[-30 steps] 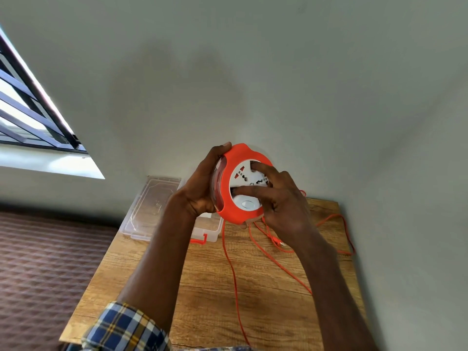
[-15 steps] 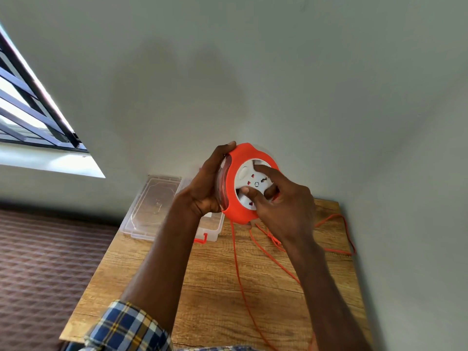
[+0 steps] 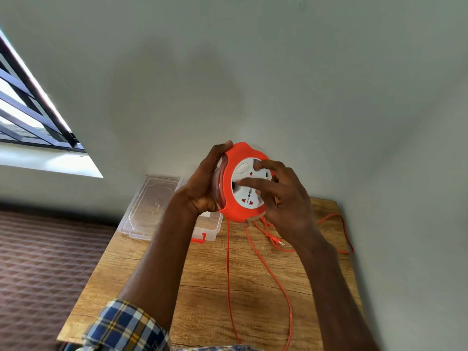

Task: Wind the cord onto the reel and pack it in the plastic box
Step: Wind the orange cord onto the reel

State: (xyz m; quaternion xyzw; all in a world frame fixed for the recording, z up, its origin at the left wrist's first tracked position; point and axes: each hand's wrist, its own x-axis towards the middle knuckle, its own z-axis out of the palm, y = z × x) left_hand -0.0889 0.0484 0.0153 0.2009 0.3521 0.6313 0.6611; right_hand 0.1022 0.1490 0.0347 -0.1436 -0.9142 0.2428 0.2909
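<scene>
Hands meet around an orange reel (image 3: pixel 234 206) held up in the air above the far end of the wooden tabletop (image 3: pixel 207 282), its white socket face (image 3: pixel 249 184) turned toward the camera. The left hand (image 3: pixel 202 188) grips the reel from the 9 o'clock side, thumb hooked over the rim at about 11 o'clock and the palm wrapped round the clear back half. The right hand (image 3: pixel 286 203) comes in from the 3 o'clock side; its fingers (image 3: pixel 253 183) lie stretched across the white face, one fingertip pressed near a dark hole at 9 o'clock on that face, another resting near 1 o'clock.

From the reel's 6 o'clock edge the orange cord (image 3: pixel 228 269) drops in loose strands to the tabletop, one running straight down toward the near edge, others looping out toward 4 o'clock and trailing along the wall on the right.

At 8 o'clock from the reel, at the tabletop's far left corner, sits the clear plastic box (image 3: pixel 209 226) with an orange latch (image 3: pixel 198 238), partly hidden behind the left forearm. Its clear lid (image 3: pixel 152 198) lies just beside it, to the left. A plaid sleeve (image 3: pixel 126 325) shows at the bottom, a barred window (image 3: pixel 27 115) at the upper left.
</scene>
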